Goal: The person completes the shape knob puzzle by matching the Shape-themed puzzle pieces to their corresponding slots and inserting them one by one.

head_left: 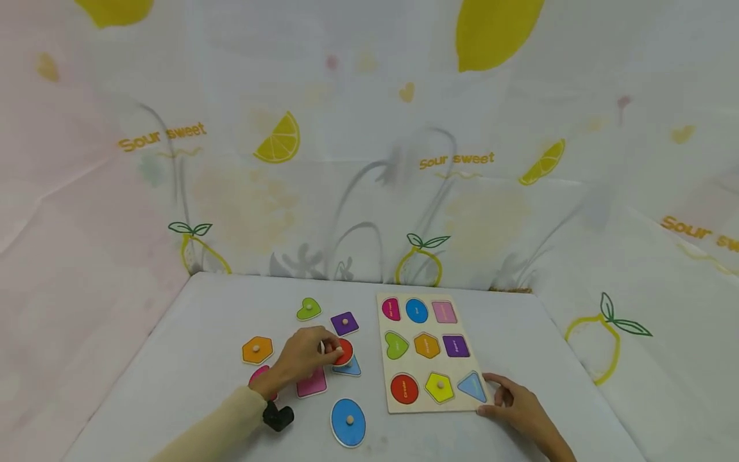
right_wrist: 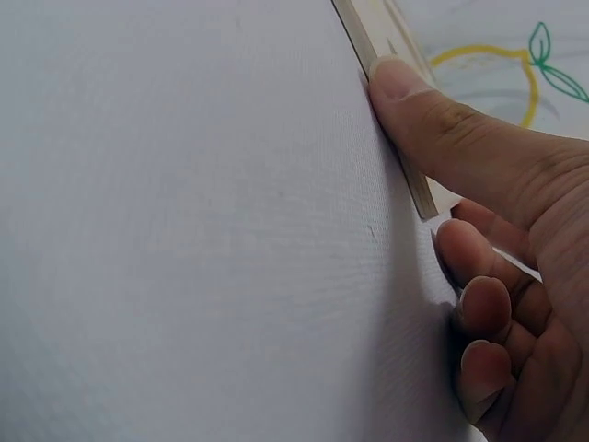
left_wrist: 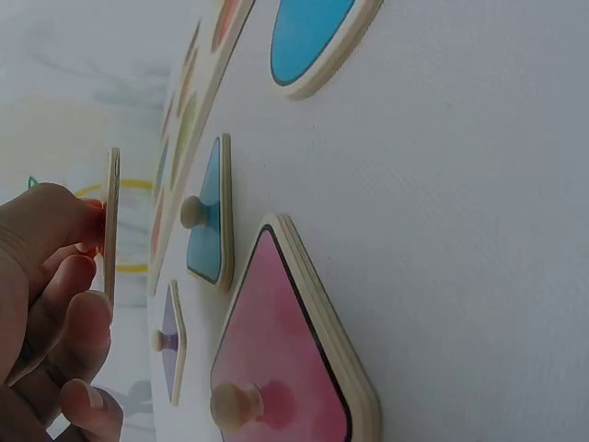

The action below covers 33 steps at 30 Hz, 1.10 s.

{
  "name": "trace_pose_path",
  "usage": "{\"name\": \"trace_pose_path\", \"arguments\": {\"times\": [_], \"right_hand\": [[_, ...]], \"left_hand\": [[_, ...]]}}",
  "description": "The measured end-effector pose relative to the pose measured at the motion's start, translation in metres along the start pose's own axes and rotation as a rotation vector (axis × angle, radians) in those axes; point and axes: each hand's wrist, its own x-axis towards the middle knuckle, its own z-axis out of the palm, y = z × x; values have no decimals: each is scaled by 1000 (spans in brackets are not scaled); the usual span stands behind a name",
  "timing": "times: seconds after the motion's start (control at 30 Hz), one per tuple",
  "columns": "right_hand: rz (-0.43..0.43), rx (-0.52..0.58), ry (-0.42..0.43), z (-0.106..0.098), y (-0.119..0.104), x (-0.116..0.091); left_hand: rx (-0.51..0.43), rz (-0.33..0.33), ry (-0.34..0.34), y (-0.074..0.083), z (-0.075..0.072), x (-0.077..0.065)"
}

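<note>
My left hand [head_left: 303, 355] pinches a red circle puzzle piece [head_left: 347, 354] by its knob. In the left wrist view the red piece [left_wrist: 111, 230] stands edge-on, raised off the table. Beneath it lies a blue triangle piece [head_left: 355, 369], partly covered. A wooden shape puzzle board [head_left: 412, 330] rests to the right, with a knobbed yellow pentagon piece [head_left: 440, 393] in its slot. My right hand [head_left: 516, 407] grips the board's near right corner, thumb on the near edge and index finger at the side. The thumb against the board edge [right_wrist: 419, 184] shows in the right wrist view.
Loose knobbed pieces lie left of the board: a green heart [head_left: 306, 313], purple square [head_left: 352, 326], orange hexagon [head_left: 254, 356], pink square [head_left: 312, 386], blue oval [head_left: 348, 433], and a magenta piece [head_left: 258, 372] partly behind the left wrist. A lemon-printed curtain [head_left: 369, 192] hangs behind the white table [head_left: 196, 346].
</note>
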Motion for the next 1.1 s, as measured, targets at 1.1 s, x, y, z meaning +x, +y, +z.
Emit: {"name": "trace_pose_path", "arguments": {"times": [1.1], "right_hand": [[41,10,7,8,-4,-8]], "left_hand": [[-8,131,-112,22,16,-5]]}}
